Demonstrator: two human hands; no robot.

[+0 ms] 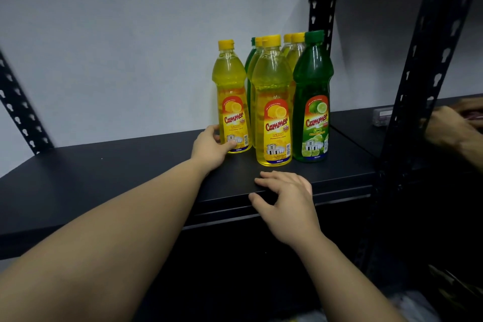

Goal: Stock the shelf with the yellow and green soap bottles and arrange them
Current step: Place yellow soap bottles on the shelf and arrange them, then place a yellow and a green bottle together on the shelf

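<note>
On the black metal shelf [130, 165], three clear plastic bottles are fully seen: two of yellow lemon soap, left [232, 97] and front [273, 102], and one of green lime soap [313, 97] on the right. Behind them, about three yellow caps and one green bottle are partly hidden. The left yellow bottle's base is gripped by the left hand [211, 148]. The right hand [285, 196] is rested, fingers spread, on the near shelf edge.

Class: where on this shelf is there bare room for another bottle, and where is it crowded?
Bare: the shelf left of the left hand, out to the slanted post. Crowded: the bottle cluster by the right upright; the right hand covers the front edge.
</note>
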